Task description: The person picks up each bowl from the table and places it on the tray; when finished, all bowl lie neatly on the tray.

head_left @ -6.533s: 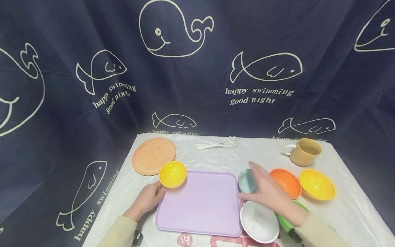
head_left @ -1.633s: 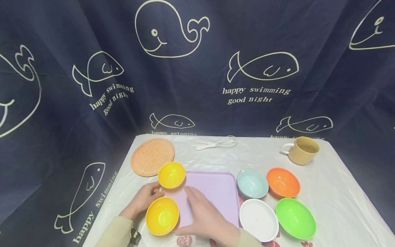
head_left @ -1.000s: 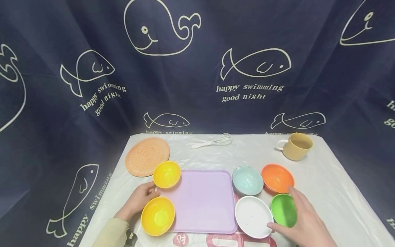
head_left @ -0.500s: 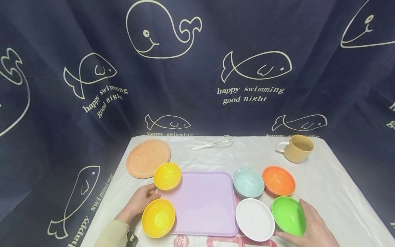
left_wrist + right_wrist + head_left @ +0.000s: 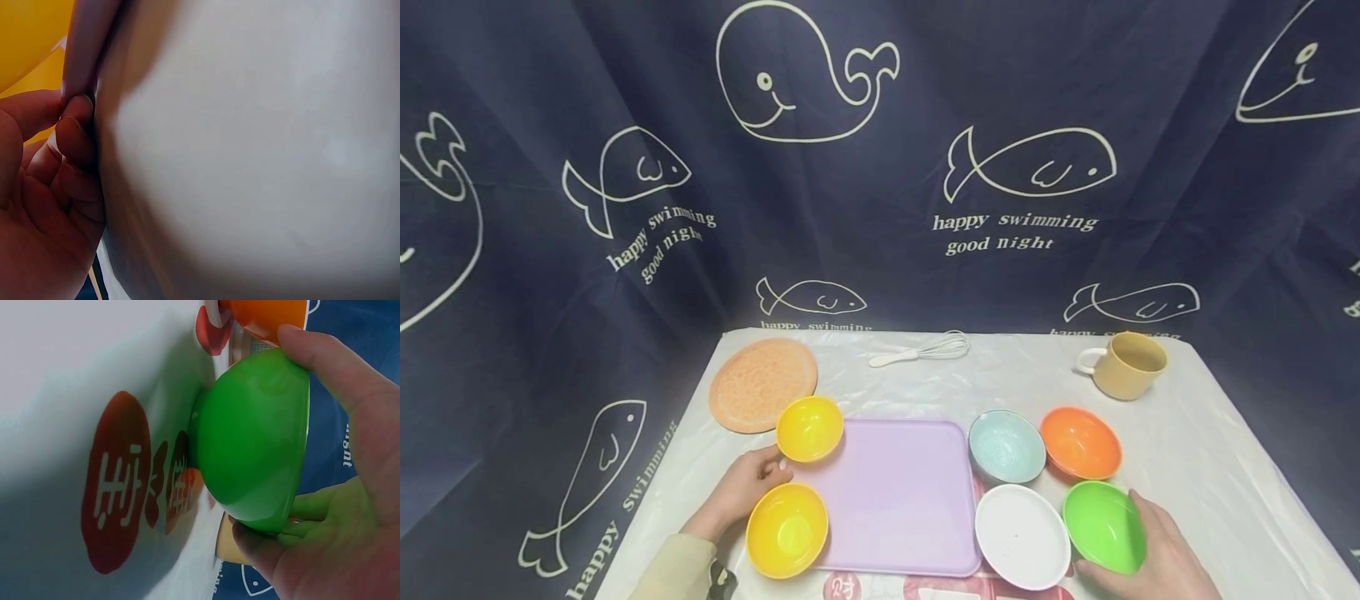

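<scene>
Navy curtain (image 5: 880,200), white desk (image 5: 1217,467). R hand (image 5: 1167,552), reaching 1 sec ago, now has fingers clamped on green bowl (image 5: 1103,527), just beside white bowl (image 5: 1022,537): prob. piece in play. L hand (image 5: 741,487) pinches purple tray (image 5: 902,500) edge btwn yellow bowls (image 5: 787,531).

Near the left edge of the worktop (image 5: 910,392), my left hand (image 5: 745,485) is bare and comes out of a long, pale cream sleeve (image 5: 677,571) of plain, softly creased cloth. Beside its cuff (image 5: 698,546) sits a small dark piece (image 5: 721,582) with a yellowish patch, too small to make out. Fine creases cross my fingers (image 5: 74,140). Toward the worktop's right edge, my right hand (image 5: 1161,550) is bare too, down to where the view cuts it off.
</scene>
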`<act>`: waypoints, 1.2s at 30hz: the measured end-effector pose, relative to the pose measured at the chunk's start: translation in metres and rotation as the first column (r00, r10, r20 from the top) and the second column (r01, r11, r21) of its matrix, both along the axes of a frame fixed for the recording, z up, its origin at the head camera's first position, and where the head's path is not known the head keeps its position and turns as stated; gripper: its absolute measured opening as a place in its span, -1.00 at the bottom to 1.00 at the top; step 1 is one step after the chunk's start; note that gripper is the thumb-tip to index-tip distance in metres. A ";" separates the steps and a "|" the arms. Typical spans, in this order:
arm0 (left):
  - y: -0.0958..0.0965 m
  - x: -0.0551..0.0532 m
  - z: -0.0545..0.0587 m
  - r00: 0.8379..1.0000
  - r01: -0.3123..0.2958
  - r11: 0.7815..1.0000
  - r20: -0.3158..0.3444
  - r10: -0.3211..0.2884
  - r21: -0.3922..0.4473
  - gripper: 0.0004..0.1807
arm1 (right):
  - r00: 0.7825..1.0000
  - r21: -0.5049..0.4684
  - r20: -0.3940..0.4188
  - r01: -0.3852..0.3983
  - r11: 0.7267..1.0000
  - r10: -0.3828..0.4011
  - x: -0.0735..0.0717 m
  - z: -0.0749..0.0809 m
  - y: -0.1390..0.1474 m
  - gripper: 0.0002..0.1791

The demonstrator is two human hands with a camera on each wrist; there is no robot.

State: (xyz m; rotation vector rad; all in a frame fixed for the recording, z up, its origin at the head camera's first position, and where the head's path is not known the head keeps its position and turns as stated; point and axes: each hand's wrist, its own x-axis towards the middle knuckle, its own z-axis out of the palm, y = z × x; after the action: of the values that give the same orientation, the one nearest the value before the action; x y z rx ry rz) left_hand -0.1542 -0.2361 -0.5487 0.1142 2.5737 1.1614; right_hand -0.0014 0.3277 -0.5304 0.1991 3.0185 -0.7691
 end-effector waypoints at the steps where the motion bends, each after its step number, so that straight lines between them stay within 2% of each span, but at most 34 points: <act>1: 0.000 0.000 0.000 1.000 0.002 1.000 0.000 -0.002 -0.001 -0.35 | 1.000 -0.005 -0.002 -0.001 1.000 0.001 0.000 0.000 0.000 0.53; 6: 0.001 0.001 0.000 1.000 0.017 1.000 -0.014 -0.017 -0.008 -0.35 | 1.000 -0.004 0.014 0.017 1.000 -0.017 0.002 0.001 0.002 0.52; 10: 0.001 0.001 0.001 1.000 0.012 1.000 -0.011 -0.012 -0.007 -0.35 | 0.999 0.001 0.021 0.031 1.000 -0.031 0.003 0.009 0.008 0.51; 14: 0.000 0.000 0.001 1.000 0.011 1.000 -0.014 -0.011 0.000 -0.36 | 0.995 -0.010 -0.099 0.017 1.000 -0.018 0.001 0.025 0.011 0.46; 17: -0.001 -0.001 0.001 1.000 0.020 1.000 -0.023 -0.020 -0.004 -0.36 | 0.976 -0.036 -0.216 -0.038 0.999 0.029 -0.007 0.044 0.006 0.38; 22: -0.003 -0.002 0.003 0.999 0.034 0.999 -0.037 -0.033 0.013 -0.37 | 0.946 -0.028 -0.302 -0.131 0.991 0.116 -0.037 0.078 -0.025 0.36; 25: -0.004 -0.002 0.004 0.999 0.030 0.999 -0.036 -0.029 0.020 -0.37 | 0.920 -0.009 -0.343 -0.205 0.979 0.190 -0.062 0.091 -0.051 0.35; 27: -0.004 -0.001 0.004 0.999 0.028 0.999 -0.035 -0.027 0.018 -0.37 | 0.910 -0.002 -0.337 -0.256 0.967 0.240 -0.080 0.097 -0.069 0.34; 31: -0.004 0.000 0.004 0.999 0.022 1.000 -0.032 -0.022 0.019 -0.37 | 0.907 -0.016 -0.292 -0.321 0.947 0.303 -0.114 0.096 -0.109 0.32; 36: -0.004 0.000 0.003 0.999 0.025 0.999 -0.026 -0.025 0.027 -0.37 | 0.904 -0.078 -0.236 -0.383 0.920 0.356 -0.145 0.075 -0.158 0.32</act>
State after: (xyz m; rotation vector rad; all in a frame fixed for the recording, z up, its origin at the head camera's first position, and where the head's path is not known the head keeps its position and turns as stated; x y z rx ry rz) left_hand -0.1545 -0.2400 -0.5461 0.1679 2.5718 1.1935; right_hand -0.1468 0.1693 -0.4551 -0.4819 3.0403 -0.9843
